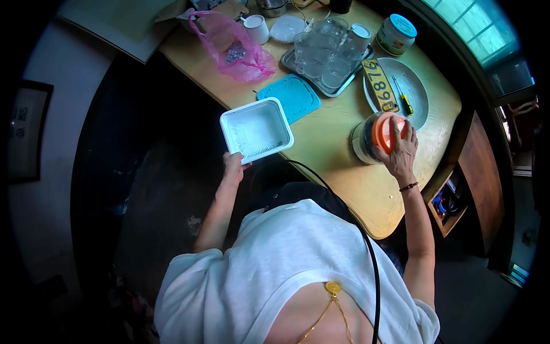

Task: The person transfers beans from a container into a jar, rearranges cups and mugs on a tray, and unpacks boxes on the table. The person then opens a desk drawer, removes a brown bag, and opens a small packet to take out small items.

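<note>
The left hand [234, 167] pinches the near rim of a white plastic tub [255, 131], which tips its open, ribbed inside toward the camera at the left edge of the wooden worktop [332, 152]. In view the tub overlaps a teal plastic lid [290, 96] lying flat behind it; whether they touch, I cannot tell. The right hand [400, 148] clasps the orange lid [382, 133] at the top of a clear jar [361, 143] on the worktop, its fingers spread across the lid and the thumb at the near side. Just behind the jar, a round dish [420, 94] carries a yellow number plate [380, 86] and a yellow-and-black screwdriver [406, 103]. Farther back, drinking glasses [321, 54] crowd a metal tray [332, 90], with a pink plastic bag [229, 49] to its left and a blue-lidded tub [395, 35] to its right
</note>
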`<state>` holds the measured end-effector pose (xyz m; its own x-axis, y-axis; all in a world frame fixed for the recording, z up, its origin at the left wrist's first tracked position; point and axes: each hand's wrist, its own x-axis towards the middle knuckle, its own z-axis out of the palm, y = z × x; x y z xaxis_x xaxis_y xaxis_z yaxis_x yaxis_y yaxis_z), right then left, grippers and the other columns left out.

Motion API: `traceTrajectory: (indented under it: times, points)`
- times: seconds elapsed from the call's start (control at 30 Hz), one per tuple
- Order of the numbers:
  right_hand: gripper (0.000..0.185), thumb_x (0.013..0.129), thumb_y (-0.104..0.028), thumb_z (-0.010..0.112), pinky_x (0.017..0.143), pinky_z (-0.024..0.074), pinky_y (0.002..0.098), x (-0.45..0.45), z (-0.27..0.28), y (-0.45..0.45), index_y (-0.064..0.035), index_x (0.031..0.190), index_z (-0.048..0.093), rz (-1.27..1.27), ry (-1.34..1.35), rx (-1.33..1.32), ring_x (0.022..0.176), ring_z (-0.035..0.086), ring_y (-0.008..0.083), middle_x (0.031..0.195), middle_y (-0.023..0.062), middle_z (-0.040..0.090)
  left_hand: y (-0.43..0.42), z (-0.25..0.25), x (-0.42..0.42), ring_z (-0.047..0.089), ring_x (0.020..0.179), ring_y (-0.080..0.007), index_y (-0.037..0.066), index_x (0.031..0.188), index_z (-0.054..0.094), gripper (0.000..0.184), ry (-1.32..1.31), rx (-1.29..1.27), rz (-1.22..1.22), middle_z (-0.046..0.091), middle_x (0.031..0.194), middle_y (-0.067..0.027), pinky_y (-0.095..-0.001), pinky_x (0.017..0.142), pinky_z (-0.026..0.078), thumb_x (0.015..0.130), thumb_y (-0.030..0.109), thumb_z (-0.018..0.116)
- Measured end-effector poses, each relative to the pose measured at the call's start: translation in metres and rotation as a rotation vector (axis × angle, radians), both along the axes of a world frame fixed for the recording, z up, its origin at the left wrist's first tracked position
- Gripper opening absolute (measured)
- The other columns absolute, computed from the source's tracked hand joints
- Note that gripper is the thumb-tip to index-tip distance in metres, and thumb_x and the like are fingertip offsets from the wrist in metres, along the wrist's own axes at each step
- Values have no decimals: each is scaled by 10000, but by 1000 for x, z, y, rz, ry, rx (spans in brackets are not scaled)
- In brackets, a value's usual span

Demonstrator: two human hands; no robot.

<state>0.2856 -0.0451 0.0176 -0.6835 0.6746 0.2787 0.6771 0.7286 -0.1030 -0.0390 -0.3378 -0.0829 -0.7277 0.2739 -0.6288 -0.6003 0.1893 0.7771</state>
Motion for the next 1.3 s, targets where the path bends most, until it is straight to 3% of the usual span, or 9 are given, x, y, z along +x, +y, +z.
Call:
traceTrajectory:
  times: [0.17,0.3,0.4,0.5,0.73,0.93,1.03,1.13,1.3]
  points:
    - [851,679,-558,625,996,202,536,-8,14,-7,-159,1370,329,-99,-257,-15,1296,204,420,1391,238,252,-15,-15,-33,614,766,-279,-69,1115,384,391,-54,41,-126,552,1032,-214,-335,522,515,732,-9,443]
    - [596,729,-238,680,983,285,505,-69,20,-53,-25,1237,451,211,200,90,1191,373,402,1272,214,422,-26,-8,-48,618,796,-276,-31,1135,368,415,-51,13,-120,548,1050,-201,-327,527,514,733,14,462]
    - [407,726,-131,664,908,396,432,-140,-23,-77,10,1078,515,311,306,-250,1081,465,351,1118,185,518,-42,-21,-66,598,761,-271,-2,1146,395,417,-84,6,-65,566,992,-188,-345,519,483,738,27,473]
    - [511,718,-244,685,914,395,434,-208,-93,-78,40,1104,507,308,218,-352,1066,464,384,1164,236,493,-54,-14,-78,607,732,-264,-13,1136,427,392,-77,-22,23,585,964,-185,-327,506,474,758,72,491]
    - [911,723,-482,634,1048,204,529,-255,-156,-136,-2,1382,227,270,-307,-315,1342,170,339,1450,189,178,-87,-28,-111,613,665,-246,-10,1077,466,339,-97,-42,49,614,887,-167,-324,500,467,802,176,530]
    - [846,726,-410,657,1044,198,536,-211,-163,-154,-36,1375,265,285,-308,-358,1323,216,340,1429,187,224,-82,-33,-123,607,877,-251,27,1135,416,422,-53,-105,21,575,1035,-138,-377,678,496,796,225,570]
    - [793,705,-359,690,996,270,519,-220,-167,-123,-30,1325,319,19,-34,-221,1264,283,365,1377,194,296,-74,-34,-125,589,963,-278,21,1181,388,458,-86,-59,25,528,1124,-170,-419,758,501,803,218,559]
    - [848,652,-359,742,963,313,519,-241,-140,-91,-15,1307,329,-304,-80,-352,1223,322,376,1331,205,341,-69,-43,-127,587,978,-279,21,1240,361,505,11,-1,22,531,1124,-174,-427,766,507,807,197,553]
    - [864,580,-308,806,910,371,473,-242,-131,-73,-20,1270,373,-375,-105,-519,1122,414,362,1220,204,433,-68,-73,-135,556,1035,-272,-65,1284,314,526,299,-29,-54,523,1154,-201,-339,847,475,839,117,527]
